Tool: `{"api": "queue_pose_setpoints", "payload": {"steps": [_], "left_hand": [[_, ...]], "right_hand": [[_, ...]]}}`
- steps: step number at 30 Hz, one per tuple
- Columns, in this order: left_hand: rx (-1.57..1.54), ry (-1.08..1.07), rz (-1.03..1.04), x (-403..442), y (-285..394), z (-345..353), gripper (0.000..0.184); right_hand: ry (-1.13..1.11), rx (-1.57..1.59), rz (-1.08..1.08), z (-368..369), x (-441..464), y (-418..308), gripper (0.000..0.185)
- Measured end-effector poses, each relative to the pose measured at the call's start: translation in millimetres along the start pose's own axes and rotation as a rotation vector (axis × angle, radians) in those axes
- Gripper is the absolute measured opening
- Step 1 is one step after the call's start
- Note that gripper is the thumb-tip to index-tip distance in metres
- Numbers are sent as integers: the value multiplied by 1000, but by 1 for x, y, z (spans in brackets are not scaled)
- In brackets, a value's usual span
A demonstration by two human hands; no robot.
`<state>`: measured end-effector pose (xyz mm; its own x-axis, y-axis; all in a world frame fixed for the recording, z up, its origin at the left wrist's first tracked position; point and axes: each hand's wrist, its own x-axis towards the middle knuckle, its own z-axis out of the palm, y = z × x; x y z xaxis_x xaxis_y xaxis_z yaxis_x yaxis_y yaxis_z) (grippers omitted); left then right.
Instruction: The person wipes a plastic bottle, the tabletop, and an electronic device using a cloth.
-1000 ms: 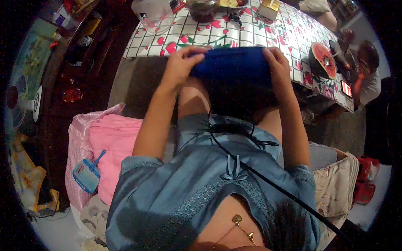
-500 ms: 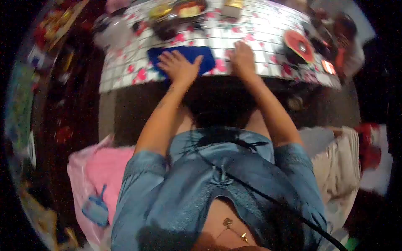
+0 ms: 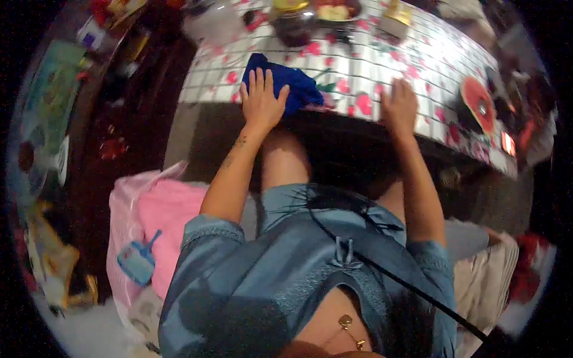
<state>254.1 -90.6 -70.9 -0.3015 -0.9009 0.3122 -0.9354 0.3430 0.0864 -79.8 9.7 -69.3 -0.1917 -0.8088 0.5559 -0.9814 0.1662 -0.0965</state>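
Note:
My left hand lies on a crumpled dark blue cloth near the front edge of the table, its fingers stretched out and the thumb apart. Part of the cloth is hidden beneath the palm. Further right, my right hand is at the front edge, over the white floral tablecloth with its grid lines. Its fingers point forward, slightly blurred, and nothing shows in them.
Toward the back stand a dark jar with a yellow lid, a bowl of food and a gold-and-white box. What looks like a halved watermelon sits at the right. Pink fabric lies beside my left arm.
The view has shifted, so the table appears further right and tilted. The blue cloth, spread flatter before, is now more bunched under my left hand. My hands are further apart.

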Motion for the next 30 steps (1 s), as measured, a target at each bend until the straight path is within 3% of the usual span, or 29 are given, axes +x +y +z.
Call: {"api": "queue_pose_setpoints", "payload": {"steps": [8, 12, 15, 16, 23, 27, 30], "left_hand": [[90, -70, -597, 35, -132, -5, 85], [128, -105, -611, 45, -120, -6, 84], [112, -46, -395, 30, -98, 7, 78], [111, -54, -382, 24, -83, 9, 78], [44, 5, 212, -2, 44, 7, 61], [-132, 6, 488, -3, 109, 6, 58], [-152, -1, 685, -4, 152, 5, 57]], "right_hand": [[16, -39, 48, 1, -2, -11, 51], [19, -68, 22, 5, -3, -6, 50], [4, -52, 53, 8, -2, -6, 54], [-1, -58, 66, 6, -3, -6, 54], [-88, -21, 140, 4, -1, -8, 62], [-56, 163, 48, 13, -2, 20, 52], [-74, 197, 224, -18, 5, 57, 46]]}}
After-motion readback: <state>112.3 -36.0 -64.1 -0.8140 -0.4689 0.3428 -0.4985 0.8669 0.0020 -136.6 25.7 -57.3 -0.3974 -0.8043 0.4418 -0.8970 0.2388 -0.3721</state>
